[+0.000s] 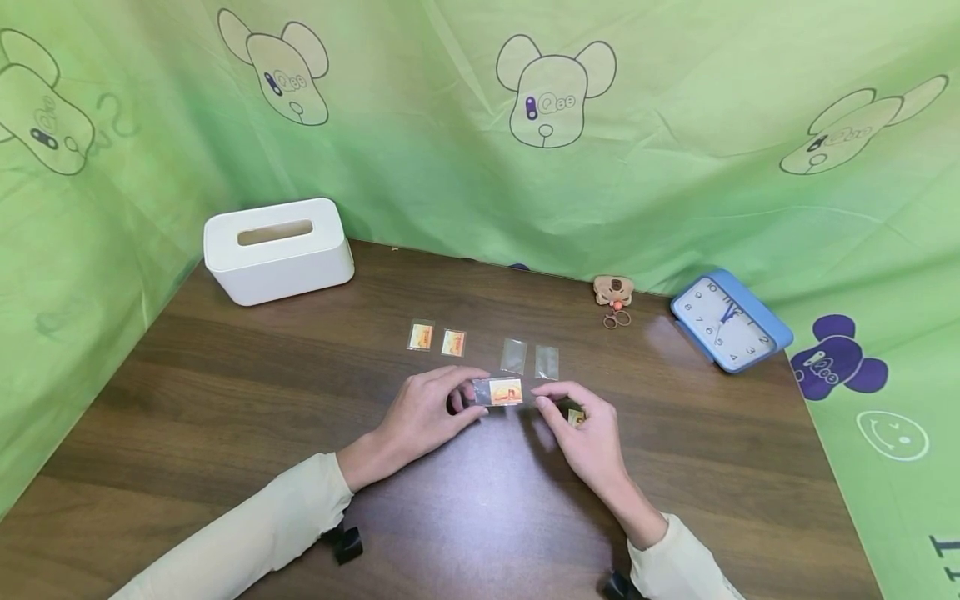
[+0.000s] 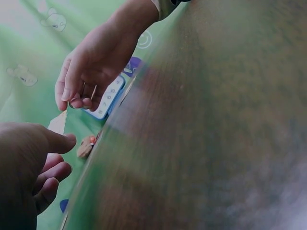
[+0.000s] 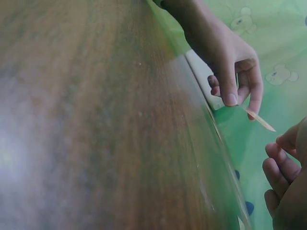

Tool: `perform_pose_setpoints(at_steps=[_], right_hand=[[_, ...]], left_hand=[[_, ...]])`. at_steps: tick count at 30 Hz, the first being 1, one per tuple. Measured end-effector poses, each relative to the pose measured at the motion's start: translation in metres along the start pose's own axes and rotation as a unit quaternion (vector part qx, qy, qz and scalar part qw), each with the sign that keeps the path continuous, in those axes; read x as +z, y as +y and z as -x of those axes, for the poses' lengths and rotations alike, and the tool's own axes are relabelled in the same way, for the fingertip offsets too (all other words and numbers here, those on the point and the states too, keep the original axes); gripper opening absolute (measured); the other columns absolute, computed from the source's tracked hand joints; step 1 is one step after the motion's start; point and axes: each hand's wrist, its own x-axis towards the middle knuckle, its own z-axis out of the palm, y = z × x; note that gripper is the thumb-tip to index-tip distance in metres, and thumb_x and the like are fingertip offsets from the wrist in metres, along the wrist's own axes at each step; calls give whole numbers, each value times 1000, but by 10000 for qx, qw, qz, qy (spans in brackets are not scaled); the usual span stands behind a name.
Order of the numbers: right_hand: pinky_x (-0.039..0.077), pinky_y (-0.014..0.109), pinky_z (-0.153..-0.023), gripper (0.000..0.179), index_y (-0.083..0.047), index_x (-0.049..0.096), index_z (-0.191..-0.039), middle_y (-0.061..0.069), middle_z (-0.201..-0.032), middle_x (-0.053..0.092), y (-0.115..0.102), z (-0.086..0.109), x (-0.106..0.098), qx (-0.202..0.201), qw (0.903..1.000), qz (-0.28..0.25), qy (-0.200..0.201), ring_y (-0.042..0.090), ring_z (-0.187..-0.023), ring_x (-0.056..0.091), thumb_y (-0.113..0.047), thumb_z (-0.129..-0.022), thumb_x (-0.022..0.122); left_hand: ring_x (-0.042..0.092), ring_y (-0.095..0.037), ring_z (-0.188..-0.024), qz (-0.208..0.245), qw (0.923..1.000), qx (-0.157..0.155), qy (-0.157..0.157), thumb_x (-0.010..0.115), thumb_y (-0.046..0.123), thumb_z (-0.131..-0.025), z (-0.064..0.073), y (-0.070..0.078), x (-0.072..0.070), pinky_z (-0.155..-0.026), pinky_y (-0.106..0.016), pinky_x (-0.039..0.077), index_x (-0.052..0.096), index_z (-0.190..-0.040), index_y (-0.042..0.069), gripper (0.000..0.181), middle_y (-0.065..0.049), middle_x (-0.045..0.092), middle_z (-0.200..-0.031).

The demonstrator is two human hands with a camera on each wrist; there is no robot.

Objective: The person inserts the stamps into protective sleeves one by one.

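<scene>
Pouch (image 1: 506,392) above wood-grain table (image 1: 247,375), green cloth (image 1: 420,167)

On the brown worktop (image 1: 225,442) I see a white box (image 1: 292,273) and a blue clock (image 1: 716,329). Between them lie two picture cards (image 1: 421,337), two clear sleeves (image 1: 513,357), a partly hidden yellow card (image 1: 576,417) and a trinket (image 1: 613,290).

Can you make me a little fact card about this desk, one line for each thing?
Left hand: pinching a clear sleeve with an orange picture card
Right hand: near the picture card's edge; touching or not is hard to tell
Small yellow piece: partly hidden by the right hand
Filled sleeves: two, side by side
Plain sleeves: two, no picture showing
White box: slot on top
Clock: blue, tilted back
Trinket: brown animal face
Table: brown, wood-patterned
</scene>
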Motion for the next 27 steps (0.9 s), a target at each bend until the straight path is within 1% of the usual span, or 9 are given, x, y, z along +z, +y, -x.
perform_pose_setpoints(at_steps=[6,12,19,27], right_hand=[[55,25,-91,16,-14,86,-105,-1,-101,83,0,1,1,-90,9999,52,-21,6,-96,73,-1,-98,82],[55,25,-94,15,-14,86,-105,-1,-102,83,1,1,3,-94,9999,22,-103,7,-98,73,-1,-98,83],[52,19,-97,16,-13,86,-105,-1,-101,83,0,1,5,-180,9998,34,-116,6,-100,74,1,-97,83],[55,26,-92,17,-14,86,-105,-2,-101,83,1,1,3,-152,9998,97,-10,6,-97,73,0,-97,83]], left_hand=[[66,-4,-72,13,10000,61,-35,98,14,-86,0,1,0,-68,-22,56,79,-126,12,44,7,74,-91],[66,-3,-72,14,10000,20,-92,97,15,-87,0,2,0,-68,-21,55,79,-127,13,44,7,74,-91],[66,-2,-73,-28,9999,16,-147,97,16,-88,-1,3,1,-68,-21,55,79,-127,13,44,6,75,-92],[66,-2,-72,-61,9999,16,-132,97,16,-87,-1,3,2,-68,-21,55,79,-127,13,43,6,76,-92]])
